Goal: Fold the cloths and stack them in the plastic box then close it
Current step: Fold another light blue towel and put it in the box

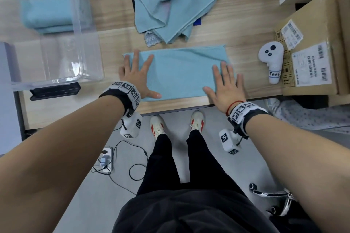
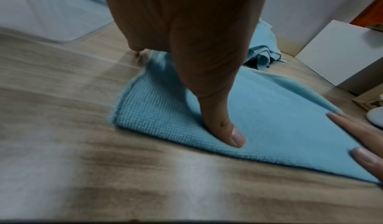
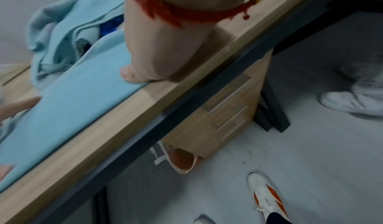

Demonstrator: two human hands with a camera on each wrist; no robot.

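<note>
A light blue cloth [image 1: 180, 72] lies folded in a flat rectangle near the table's front edge. My left hand [image 1: 137, 75] presses flat on its left end, fingers spread, and the left wrist view shows the thumb [image 2: 223, 126] down on the cloth [image 2: 269, 112]. My right hand [image 1: 226, 85] lies flat on its right end, partly on the wood. A heap of unfolded blue cloths [image 1: 176, 4] sits behind. The clear plastic box [image 1: 75, 24] stands at the left with a folded blue cloth [image 1: 47, 15] inside. In the right wrist view the thumb [image 3: 134, 75] rests at the cloth's near edge [image 3: 72, 104].
A clear lid [image 1: 56, 60] lies in front of the box, with a black device [image 1: 55, 91] by it. A white controller [image 1: 271, 60] and a cardboard box [image 1: 312, 43] stand at the right. The table edge [image 1: 180, 109] runs just below my hands.
</note>
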